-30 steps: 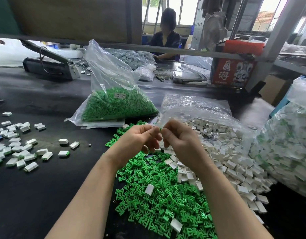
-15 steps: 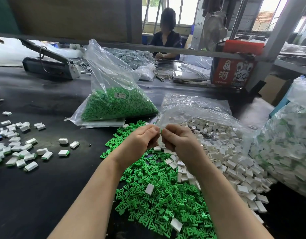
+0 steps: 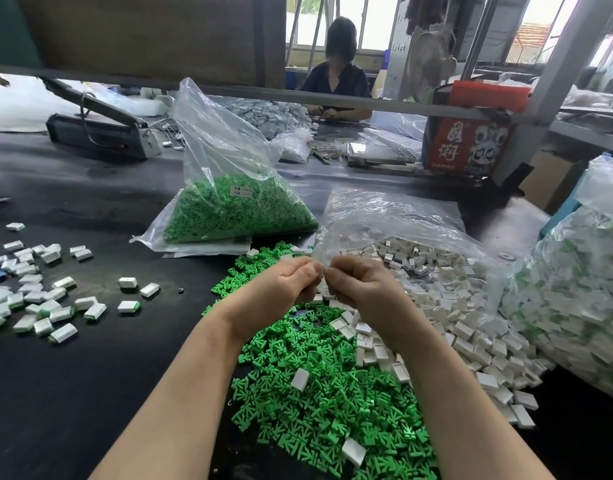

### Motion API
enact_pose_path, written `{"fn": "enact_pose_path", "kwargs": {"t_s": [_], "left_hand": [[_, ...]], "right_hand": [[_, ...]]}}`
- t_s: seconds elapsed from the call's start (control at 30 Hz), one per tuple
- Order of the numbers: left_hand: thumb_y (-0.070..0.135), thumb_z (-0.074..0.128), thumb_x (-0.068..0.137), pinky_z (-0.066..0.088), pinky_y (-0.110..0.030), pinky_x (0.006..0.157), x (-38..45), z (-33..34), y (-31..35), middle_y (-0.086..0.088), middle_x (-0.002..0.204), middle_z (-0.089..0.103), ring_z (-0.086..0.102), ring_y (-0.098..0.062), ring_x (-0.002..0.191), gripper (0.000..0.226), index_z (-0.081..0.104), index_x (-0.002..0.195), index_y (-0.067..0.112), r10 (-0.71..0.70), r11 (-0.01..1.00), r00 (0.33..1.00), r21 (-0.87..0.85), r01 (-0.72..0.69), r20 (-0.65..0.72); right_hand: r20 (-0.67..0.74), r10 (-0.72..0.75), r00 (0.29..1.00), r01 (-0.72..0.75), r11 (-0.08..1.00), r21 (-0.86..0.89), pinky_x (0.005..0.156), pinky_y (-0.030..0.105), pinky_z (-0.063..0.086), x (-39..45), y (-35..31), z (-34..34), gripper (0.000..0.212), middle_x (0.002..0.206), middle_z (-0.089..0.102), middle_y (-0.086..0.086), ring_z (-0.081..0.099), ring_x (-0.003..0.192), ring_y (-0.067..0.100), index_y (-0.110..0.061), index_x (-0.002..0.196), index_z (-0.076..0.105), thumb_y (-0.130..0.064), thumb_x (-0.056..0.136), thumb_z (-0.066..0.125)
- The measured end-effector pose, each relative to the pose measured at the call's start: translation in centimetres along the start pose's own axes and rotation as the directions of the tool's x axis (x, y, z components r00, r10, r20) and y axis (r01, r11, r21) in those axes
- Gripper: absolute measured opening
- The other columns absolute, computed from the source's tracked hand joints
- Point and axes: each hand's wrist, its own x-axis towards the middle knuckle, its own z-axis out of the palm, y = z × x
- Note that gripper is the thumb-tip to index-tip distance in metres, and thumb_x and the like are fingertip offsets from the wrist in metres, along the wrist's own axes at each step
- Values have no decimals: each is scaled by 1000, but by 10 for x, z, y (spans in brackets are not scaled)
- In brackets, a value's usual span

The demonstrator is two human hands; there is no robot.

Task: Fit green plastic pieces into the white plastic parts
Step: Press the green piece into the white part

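My left hand [image 3: 281, 289] and my right hand [image 3: 365, 289] meet fingertip to fingertip above the table, fingers curled. Together they pinch a small part [image 3: 321, 279]; only a pale sliver of it shows between the fingertips, and I cannot tell whether a green piece is in it. Under my wrists lies a loose heap of green plastic pieces [image 3: 315, 396] with a few white parts on top. A pile of empty white plastic parts [image 3: 454, 306] spreads to the right of my right hand, spilling out of a clear bag [image 3: 384, 216].
Several fitted white-and-green parts [image 3: 38, 303] lie scattered at the left. A bag of green pieces [image 3: 236, 209] stands behind the heap. A big bag of fitted parts [image 3: 575, 306] fills the right edge. Farther back are a sealing machine [image 3: 101, 129], a red box [image 3: 467, 143] and a seated person [image 3: 336, 81].
Both hands have sunk a little toward the piles and their fingers have curled tighter against each other around the small part. The piles have not moved.
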Motion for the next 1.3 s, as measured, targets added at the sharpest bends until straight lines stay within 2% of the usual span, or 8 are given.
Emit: {"fn": "enact_pose_path", "kwargs": {"t_s": [0.13, 0.3, 0.47, 0.63, 0.73, 0.93, 1.13, 1.3], "left_hand": [[22, 38, 107, 33, -30, 67, 0, 2, -3, 2, 72, 42, 37, -10, 64, 27, 49, 85, 11, -9, 1000, 999, 27, 10, -43], [22, 37, 107, 32, -25, 64, 1, 0, -2, 5, 70, 41, 36, -5, 60, 30, 47, 79, 15, -11, 997, 1000, 76, 12, -12], [22, 39, 106, 37, -30, 74, 1, 1, -2, 4, 75, 43, 40, -9, 70, 26, 51, 83, 16, -38, 999, 999, 13, 38, -4], [22, 39, 106, 35, -39, 74, 2, 1, -1, 1, 75, 43, 38, -17, 73, 26, 50, 85, 13, -10, 999, 1000, 32, 10, -11], [28, 42, 103, 34, -36, 72, 2, 0, -2, 2, 73, 43, 38, -13, 70, 24, 51, 85, 13, 2, 1000, 1000, 4, -2, -1], [32, 43, 98, 37, -13, 60, 2, -2, -7, 19, 62, 44, 39, 1, 57, 24, 51, 81, 18, -18, 999, 999, -35, 19, 38], [36, 43, 96, 35, -14, 59, 2, -4, -6, 12, 67, 44, 39, -3, 59, 25, 50, 82, 17, -25, 1000, 999, 10, 25, 26], [20, 38, 106, 33, -14, 54, 2, -4, -4, 11, 63, 43, 37, -1, 54, 29, 47, 79, 15, -6, 999, 1000, 52, 6, 11]], "right_hand": [[-39, -3, 999, 3, 1000, -4, 68, 39, 37, 0, 2, 1, 23, 65, 47, 1, 42, 67, 20, -11, 75, 60, -10, 98, 56], [4, 9, 1000, -9, 1000, -27, 62, 32, 34, 0, 3, -1, 26, 60, 44, -6, 39, 61, 13, -14, 72, 56, -11, 98, 56], [30, 15, 999, -15, 1000, -8, 57, 26, 32, -1, 2, -2, 28, 60, 43, -6, 37, 59, 11, -16, 71, 57, -10, 99, 54], [7, 29, 1000, -30, 996, 83, 73, 38, 38, -2, 1, 0, 18, 74, 47, 10, 42, 74, 22, 0, 85, 61, -9, 98, 55], [19, 10, 1000, -11, 999, 47, 69, 36, 37, -2, -1, 0, 19, 69, 46, 6, 41, 69, 21, -4, 81, 60, -9, 98, 54], [35, -59, 998, 66, 973, -220, 59, 32, 32, -2, -2, -3, 26, 62, 42, -3, 37, 59, 11, -1, 75, 53, -13, 97, 57], [28, 9, 1000, -8, 999, -31, 59, 27, 34, -2, 0, 1, 25, 61, 45, -5, 39, 60, 11, -10, 74, 57, -9, 99, 53], [8, -18, 1000, 18, 1000, -25, 57, 29, 30, 0, 2, 5, 24, 63, 41, 2, 35, 60, 16, -6, 75, 55, -7, 99, 52]]}}
